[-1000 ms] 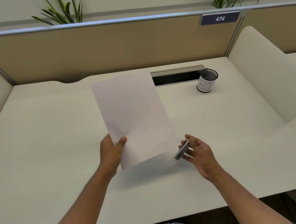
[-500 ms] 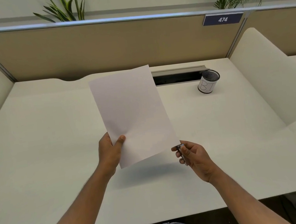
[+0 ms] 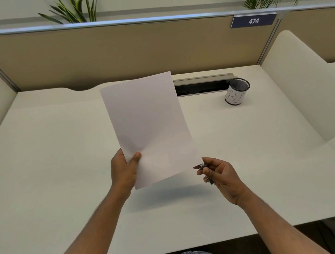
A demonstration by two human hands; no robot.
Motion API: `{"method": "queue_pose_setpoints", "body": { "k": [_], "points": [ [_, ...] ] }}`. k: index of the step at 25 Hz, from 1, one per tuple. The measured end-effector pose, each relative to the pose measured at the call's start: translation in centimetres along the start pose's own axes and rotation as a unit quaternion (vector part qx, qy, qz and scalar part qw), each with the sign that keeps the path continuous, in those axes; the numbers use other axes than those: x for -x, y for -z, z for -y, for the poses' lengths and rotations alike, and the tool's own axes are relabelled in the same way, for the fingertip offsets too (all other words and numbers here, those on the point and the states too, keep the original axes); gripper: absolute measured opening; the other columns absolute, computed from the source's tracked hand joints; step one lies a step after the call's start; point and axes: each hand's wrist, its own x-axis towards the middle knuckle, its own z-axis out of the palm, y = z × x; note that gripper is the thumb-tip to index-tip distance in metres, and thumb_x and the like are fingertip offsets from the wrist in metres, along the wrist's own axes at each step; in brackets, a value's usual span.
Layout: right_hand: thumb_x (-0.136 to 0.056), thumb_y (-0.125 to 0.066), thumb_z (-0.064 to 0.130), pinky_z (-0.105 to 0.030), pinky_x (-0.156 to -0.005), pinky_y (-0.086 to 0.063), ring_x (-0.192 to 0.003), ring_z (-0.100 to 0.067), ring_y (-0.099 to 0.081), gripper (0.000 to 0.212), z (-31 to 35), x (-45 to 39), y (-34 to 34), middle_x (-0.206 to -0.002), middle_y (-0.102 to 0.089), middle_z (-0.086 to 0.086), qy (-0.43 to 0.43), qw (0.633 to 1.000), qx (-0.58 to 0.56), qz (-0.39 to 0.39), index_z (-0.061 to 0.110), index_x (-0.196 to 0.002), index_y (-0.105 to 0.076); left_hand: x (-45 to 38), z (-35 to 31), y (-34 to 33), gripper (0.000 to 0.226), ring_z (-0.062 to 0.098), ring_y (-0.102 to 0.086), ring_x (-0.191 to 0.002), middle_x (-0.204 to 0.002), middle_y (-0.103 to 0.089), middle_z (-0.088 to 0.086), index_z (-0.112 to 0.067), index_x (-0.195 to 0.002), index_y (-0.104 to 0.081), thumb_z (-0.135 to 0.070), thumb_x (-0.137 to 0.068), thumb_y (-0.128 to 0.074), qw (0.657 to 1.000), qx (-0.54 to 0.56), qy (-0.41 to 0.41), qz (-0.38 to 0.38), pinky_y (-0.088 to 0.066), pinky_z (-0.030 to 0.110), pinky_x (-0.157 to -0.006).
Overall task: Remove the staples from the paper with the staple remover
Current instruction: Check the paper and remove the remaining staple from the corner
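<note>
A white sheet of paper (image 3: 149, 127) is held up off the pale counter (image 3: 45, 164) near the middle of the scene, tilted so that its far edge leans slightly left and its shadow falls on the counter below its near edge. The sheet is gripped at its near left corner by the left hand (image 3: 125, 170), whose thumb is laid across the front of the paper while the fingers are hidden behind it. At the near right corner of the sheet, the staple remover (image 3: 206, 171) is held in the grip of the right hand (image 3: 222, 175): a small dark tool with a metallic tip, pinched between the thumb and curled fingers, with its far end brought right up to the paper's corner. Whether the tip actually bites the paper cannot be told, and no staple can be made out at this size. Both forearms are stretched forward over the near edge of the counter. Further away on the right, a small cylindrical cup (image 3: 237, 94) with a mesh-dark opening and hand-drawn letters on its white wrap is stood upright, just beside the right end of a dark cable slot (image 3: 199, 86) set into the counter. A tan divider panel (image 3: 122, 51) is seen at the far side, carrying a blue plate marked 474 (image 3: 253, 21).
</note>
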Motion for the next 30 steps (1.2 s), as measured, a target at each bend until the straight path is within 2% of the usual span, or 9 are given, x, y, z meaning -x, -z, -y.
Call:
{"method": "queue_pose_setpoints", "body": {
  "k": [3,8,12,15,18,21,25,30],
  "points": [
    [-0.058,-0.095,0.051,-0.039,-0.070,-0.039,-0.096,-0.033,-0.062,0.067,0.1,0.1,-0.1,-0.111,-0.077,-0.017,0.005,1.000,0.002,0.008,0.019,-0.114,-0.076,0.0,0.1,0.1,0.022,0.021,-0.071,-0.097,-0.108,-0.074,-0.006,-0.028,-0.111,-0.065,-0.014,-0.094,-0.067,1.000,-0.001,-0.002,-0.003,-0.058,0.042,-0.087],
    [-0.061,-0.094,0.052,-0.036,-0.068,-0.039,-0.095,-0.034,-0.057,0.073,0.1,-0.2,0.0,-0.104,-0.076,-0.016,-0.002,1.000,0.001,-0.002,0.015,-0.119,-0.074,0.3,0.0,0.1,0.023,0.022,-0.070,-0.099,-0.110,-0.073,-0.003,-0.025,-0.115,-0.065,-0.015,-0.095,-0.067,1.000,0.002,-0.004,0.000,-0.058,0.041,-0.086],
    [-0.060,-0.094,0.053,-0.035,-0.068,-0.041,-0.096,-0.034,-0.062,0.076,0.2,-0.1,-0.1,-0.104,-0.077,-0.015,0.002,1.000,0.008,-0.002,0.012,-0.119,-0.073,0.6,-0.3,0.0,0.022,0.022,-0.069,-0.098,-0.109,-0.072,-0.003,-0.023,-0.114,-0.065,-0.013,-0.094,-0.066,1.000,-0.010,-0.025,-0.012,-0.057,0.038,-0.085],
    [-0.061,-0.094,0.052,-0.035,-0.067,-0.040,-0.094,-0.034,-0.060,0.068,0.2,0.0,-0.3,-0.102,-0.078,-0.015,0.004,1.000,0.012,0.004,0.015,-0.114,-0.075,0.7,-0.3,-0.1,0.023,0.021,-0.070,-0.098,-0.109,-0.073,-0.004,-0.022,-0.115,-0.066,-0.013,-0.094,-0.067,0.999,-0.014,-0.033,-0.015,-0.057,0.037,-0.085],
    [-0.058,-0.095,0.054,-0.033,-0.066,-0.041,-0.095,-0.032,-0.064,0.074,0.2,-0.1,-0.6,-0.096,-0.077,-0.010,0.004,1.000,0.008,-0.003,0.011,-0.115,-0.074,0.7,-0.2,-0.1,0.026,0.021,-0.070,-0.100,-0.113,-0.073,0.000,-0.018,-0.120,-0.065,-0.014,-0.094,-0.067,0.999,-0.018,-0.036,-0.012,-0.057,0.038,-0.087],
    [-0.065,-0.091,0.051,-0.030,-0.064,-0.040,-0.087,-0.028,-0.061,0.059,0.5,-0.2,-0.6,-0.093,-0.077,-0.010,0.005,1.000,0.027,0.003,0.015,-0.110,-0.077,0.8,-0.2,-0.1,0.028,0.020,-0.070,-0.102,-0.115,-0.073,-0.001,-0.016,-0.123,-0.065,-0.014,-0.094,-0.067,0.999,-0.011,-0.039,-0.008,-0.056,0.037,-0.089],
    [-0.081,-0.078,0.029,-0.024,-0.059,-0.040,-0.078,-0.018,-0.064,0.029,1.0,-0.2,-0.6,-0.096,-0.078,-0.011,0.002,0.999,0.040,0.008,0.015,-0.106,-0.079,0.7,-0.2,0.0,0.027,0.021,-0.070,-0.101,-0.114,-0.073,-0.001,-0.018,-0.121,-0.065,-0.014,-0.094,-0.067,0.999,-0.009,-0.037,-0.007,-0.057,0.038,-0.088],
    [-0.083,-0.076,0.029,-0.020,-0.058,-0.041,-0.074,-0.014,-0.064,0.030,1.2,-0.4,-1.0,-0.090,-0.078,-0.008,0.008,0.998,0.058,0.005,0.009,-0.106,-0.078,0.6,-0.1,-0.1,0.030,0.022,-0.070,-0.104,-0.116,-0.073,0.000,-0.014,-0.124,-0.065,-0.015,-0.095,-0.067,0.999,-0.010,-0.039,-0.006,-0.057,0.040,-0.091]
  ]
}}
